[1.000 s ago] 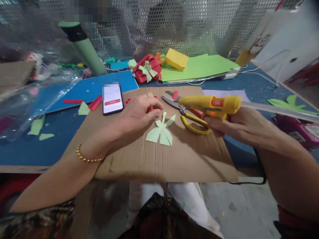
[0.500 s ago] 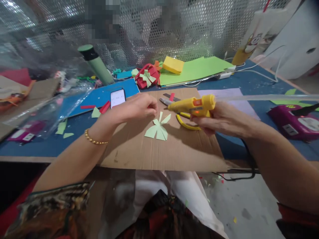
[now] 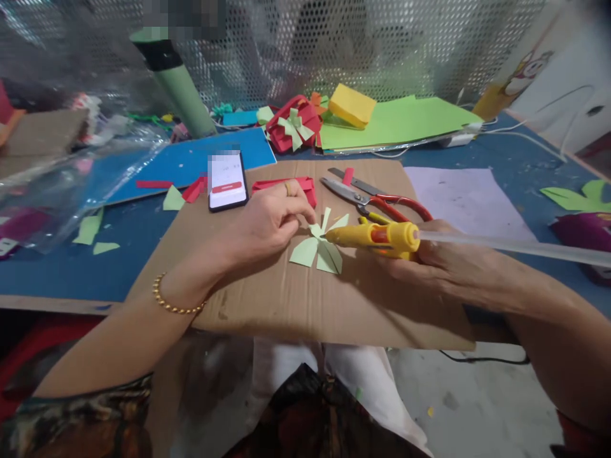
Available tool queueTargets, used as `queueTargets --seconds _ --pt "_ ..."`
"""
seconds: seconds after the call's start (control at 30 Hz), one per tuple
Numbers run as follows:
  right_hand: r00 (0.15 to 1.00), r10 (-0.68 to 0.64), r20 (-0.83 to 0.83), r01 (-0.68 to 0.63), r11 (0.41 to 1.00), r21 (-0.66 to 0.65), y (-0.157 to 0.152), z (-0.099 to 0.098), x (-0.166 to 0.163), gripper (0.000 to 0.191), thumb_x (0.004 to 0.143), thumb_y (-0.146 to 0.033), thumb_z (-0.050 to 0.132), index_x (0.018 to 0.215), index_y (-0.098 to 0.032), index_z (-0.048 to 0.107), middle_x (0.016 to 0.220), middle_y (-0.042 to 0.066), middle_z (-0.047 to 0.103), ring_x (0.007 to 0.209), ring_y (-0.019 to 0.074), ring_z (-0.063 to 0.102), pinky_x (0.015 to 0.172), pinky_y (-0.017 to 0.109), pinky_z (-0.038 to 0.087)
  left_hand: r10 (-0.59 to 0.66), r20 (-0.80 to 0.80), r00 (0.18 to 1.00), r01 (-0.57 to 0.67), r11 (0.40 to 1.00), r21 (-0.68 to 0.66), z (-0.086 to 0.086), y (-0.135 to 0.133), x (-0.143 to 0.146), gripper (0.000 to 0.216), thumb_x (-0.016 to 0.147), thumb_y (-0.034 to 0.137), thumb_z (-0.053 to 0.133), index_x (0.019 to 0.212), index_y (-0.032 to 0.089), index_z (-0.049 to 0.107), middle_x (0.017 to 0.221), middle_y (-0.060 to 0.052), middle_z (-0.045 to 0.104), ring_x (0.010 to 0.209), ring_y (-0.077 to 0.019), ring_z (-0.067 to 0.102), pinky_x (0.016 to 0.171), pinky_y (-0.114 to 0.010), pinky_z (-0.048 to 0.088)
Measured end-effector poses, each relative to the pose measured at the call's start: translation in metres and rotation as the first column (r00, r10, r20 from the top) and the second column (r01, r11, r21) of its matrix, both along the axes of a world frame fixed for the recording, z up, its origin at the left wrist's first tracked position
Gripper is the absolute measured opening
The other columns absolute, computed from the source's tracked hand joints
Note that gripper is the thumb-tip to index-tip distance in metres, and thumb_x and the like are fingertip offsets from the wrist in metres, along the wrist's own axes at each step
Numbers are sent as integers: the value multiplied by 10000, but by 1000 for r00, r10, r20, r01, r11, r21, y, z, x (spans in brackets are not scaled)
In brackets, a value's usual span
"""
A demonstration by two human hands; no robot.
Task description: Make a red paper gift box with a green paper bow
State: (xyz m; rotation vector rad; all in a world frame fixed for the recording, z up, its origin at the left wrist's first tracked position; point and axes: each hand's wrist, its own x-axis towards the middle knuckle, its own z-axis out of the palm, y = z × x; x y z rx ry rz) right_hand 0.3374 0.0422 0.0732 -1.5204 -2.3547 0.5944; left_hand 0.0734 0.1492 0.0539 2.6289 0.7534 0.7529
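A pale green paper flower shape point(image 3: 319, 249) with several petals lies on a brown cardboard sheet point(image 3: 305, 299). My left hand point(image 3: 267, 219) is curled, its fingertips pinching the flower at its upper middle. My right hand point(image 3: 442, 264) grips a yellow hot glue gun point(image 3: 377, 236) with a clear glue stick point(image 3: 515, 247) sticking out behind. The gun's nozzle points left and touches the flower's centre, right beside my left fingertips.
Red-and-yellow-handled scissors point(image 3: 377, 198) lie just beyond the gun. A phone point(image 3: 226, 181) rests at the cardboard's far left corner, red paper strips point(image 3: 286, 185) beside it. Farther back are a red paper bow point(image 3: 292, 129), green sheets point(image 3: 396, 124), a yellow block point(image 3: 352, 105) and a green bottle point(image 3: 176, 83).
My right hand has brought the glue gun down and leftward from above the scissors until its nozzle meets the flower's centre. My left hand stays on the flower.
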Motion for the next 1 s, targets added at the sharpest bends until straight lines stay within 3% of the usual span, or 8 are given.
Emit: queueTargets --seconds 0.1,0.33,0.67,0.87,1.0 --pt "999 -3 35 4 999 -45 2 -2 0 231 916 -372 454 719 -253 480 671 23 579 578 167 484 573 342 388 9 -10 1000 -9 1000 -3 -1 -4 -1 339 906 42 511 921 188 817 939 -53 697 857 -173 642 793 -312 512" --pt "999 -16 34 16 1000 -16 2 -1 -2 221 921 -391 441 737 -270 451 673 23 572 630 191 497 604 363 398 -70 -28 997 70 997 -29 -2 -5 0 300 986 95 563 924 195 839 924 -61 666 820 -173 631 747 -317 493" --pt "1000 -7 24 8 999 -45 2 -1 -1 234 901 -409 436 714 -269 446 636 -9 535 560 161 460 570 343 370 -78 -159 984 76 997 -18 -7 -2 1 313 1000 101 553 879 192 827 915 -62 629 826 -178 610 755 -318 474" --pt "999 -34 40 36 999 -41 3 -1 -4 225 887 -410 427 708 -274 410 613 -16 501 536 157 443 560 343 370 -88 -167 982 86 996 -14 -7 -2 0 313 996 98 544 870 188 815 912 -63 627 832 -181 610 760 -321 477" --pt "1000 -28 9 28 998 -56 3 -2 -5 215 876 -430 429 740 -268 468 635 -14 507 544 170 466 565 348 385 -79 -159 984 78 997 -18 -7 -2 0 301 997 108 555 866 192 812 903 -59 630 825 -181 608 758 -325 475"
